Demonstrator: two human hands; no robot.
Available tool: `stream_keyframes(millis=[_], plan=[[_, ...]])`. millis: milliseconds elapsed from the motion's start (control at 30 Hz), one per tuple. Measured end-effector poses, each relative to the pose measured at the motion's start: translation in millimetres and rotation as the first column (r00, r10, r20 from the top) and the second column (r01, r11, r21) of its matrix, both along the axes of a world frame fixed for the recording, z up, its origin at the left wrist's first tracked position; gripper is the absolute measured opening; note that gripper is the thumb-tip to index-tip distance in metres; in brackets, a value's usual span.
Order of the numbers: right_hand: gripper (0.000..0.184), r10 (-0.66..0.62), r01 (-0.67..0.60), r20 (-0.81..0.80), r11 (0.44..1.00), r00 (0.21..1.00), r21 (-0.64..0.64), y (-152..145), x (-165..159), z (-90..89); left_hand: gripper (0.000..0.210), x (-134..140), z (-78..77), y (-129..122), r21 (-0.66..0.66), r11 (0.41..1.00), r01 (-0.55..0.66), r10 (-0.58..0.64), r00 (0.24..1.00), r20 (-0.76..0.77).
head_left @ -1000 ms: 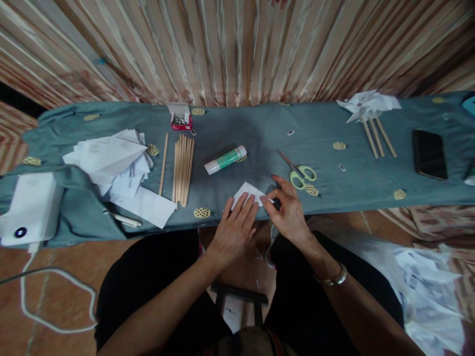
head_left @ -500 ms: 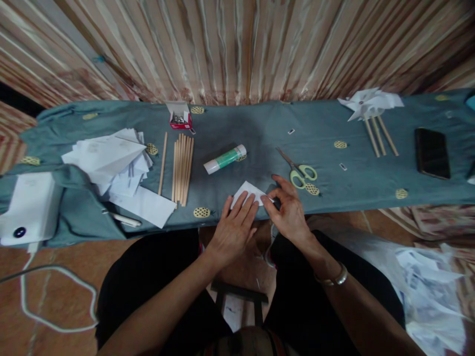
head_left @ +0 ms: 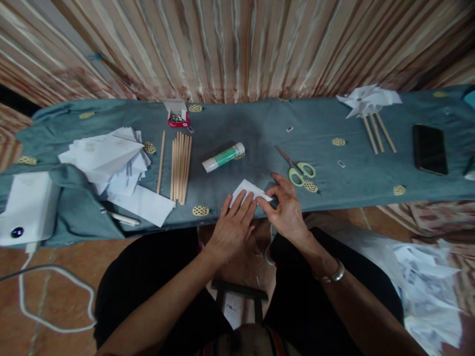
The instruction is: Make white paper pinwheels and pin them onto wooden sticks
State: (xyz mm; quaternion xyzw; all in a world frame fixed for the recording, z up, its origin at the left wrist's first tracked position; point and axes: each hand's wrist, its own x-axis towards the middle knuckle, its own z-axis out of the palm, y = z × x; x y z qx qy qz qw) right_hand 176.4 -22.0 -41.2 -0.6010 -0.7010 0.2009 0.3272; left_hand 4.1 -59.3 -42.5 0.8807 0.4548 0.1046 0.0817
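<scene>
A folded white piece of paper (head_left: pixel 245 186) lies near the front edge of the cloth-covered table, its peak pointing away from me. My left hand (head_left: pixel 230 226) rests flat on it, fingers stretched out over its lower part. At the paper's right corner, my right hand (head_left: pixel 286 208) pinches the edge between thumb and fingers; the fingertips partly hide that corner. Green-handled scissors (head_left: pixel 297 168) lie just beyond my right hand with their blades slightly apart. A glue stick (head_left: pixel 223 157) with a green label lies behind the paper.
To the left are wooden sticks (head_left: pixel 181 168), a red box of small metal pieces (head_left: pixel 178 118), a pile of white paper (head_left: pixel 102 158), a pen (head_left: pixel 125 219) and a white device (head_left: pixel 27 207). Paper pinwheels (head_left: pixel 369 101) and a phone (head_left: pixel 430 149) lie right. A plastic bag (head_left: pixel 426 291) sits below.
The whole view has shifted slightly. My hands keep nearly the same position on the paper; the right thumb has slid slightly inward along its edge.
</scene>
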Motion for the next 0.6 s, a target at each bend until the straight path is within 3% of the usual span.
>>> stream_keyframes(millis=[233, 600], plan=[[0.024, 0.03, -0.03, 0.01, 1.0, 0.999, 0.005, -2, 6, -4.5, 0.054, -6, -2.2, 0, 0.004, 1.0, 0.014, -0.014, 1.0, -0.009], [0.014, 0.049, -0.049, -0.001, 0.998, 0.999, 0.034, -7, 20, -6.1, 0.055, -48, -4.6, -14, 0.047, 0.996, -0.082, 0.083, 0.997, -0.005]])
